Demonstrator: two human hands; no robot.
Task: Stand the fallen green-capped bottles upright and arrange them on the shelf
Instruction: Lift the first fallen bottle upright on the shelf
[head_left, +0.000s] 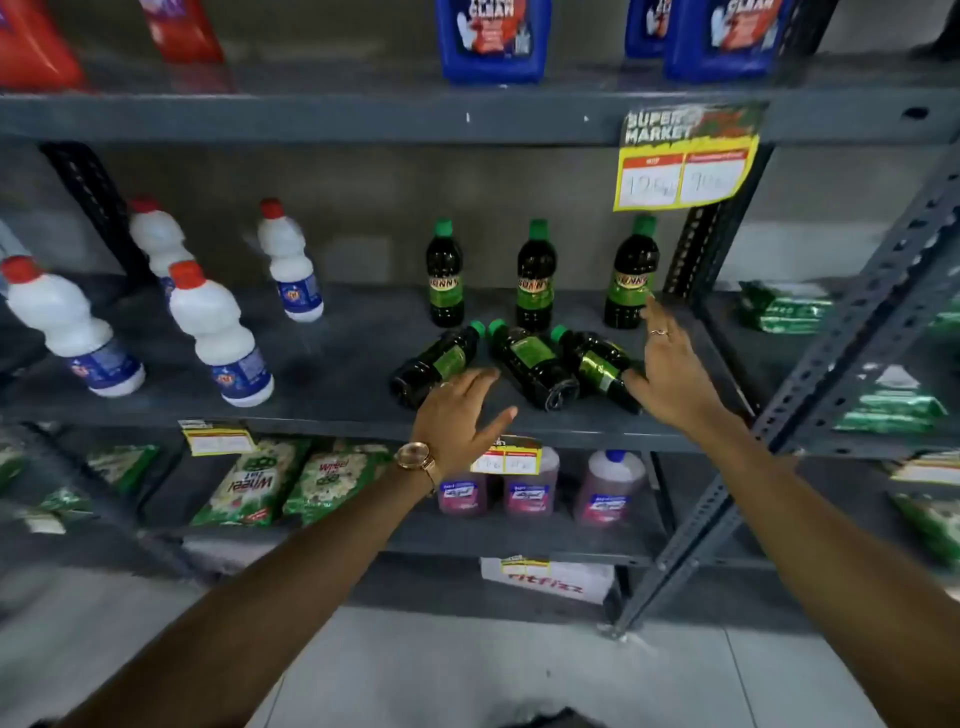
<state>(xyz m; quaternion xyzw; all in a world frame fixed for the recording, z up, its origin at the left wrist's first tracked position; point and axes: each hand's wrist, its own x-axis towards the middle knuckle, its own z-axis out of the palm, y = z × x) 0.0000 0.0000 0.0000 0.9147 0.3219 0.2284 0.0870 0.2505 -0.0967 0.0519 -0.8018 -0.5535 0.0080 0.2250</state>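
Note:
Three dark green-capped bottles stand upright at the back of the grey shelf (337, 364): left one (444, 275), middle one (535, 278), right one (631, 275). In front of them three more lie on their sides, caps pointing back: left (436, 364), middle (532, 364), right (597, 366). My left hand (457, 421), with a gold watch, hovers open just in front of the left fallen bottle. My right hand (670, 371) is open with fingers spread beside the base of the right fallen bottle, fingertips near the right upright bottle.
Several white red-capped bottles (218, 338) stand on the shelf's left half. A yellow price sign (685, 161) hangs from the shelf above. A slotted upright post (831, 364) rises at the right. Detergent packets (249, 483) and pink bottles (530, 488) fill the lower shelf.

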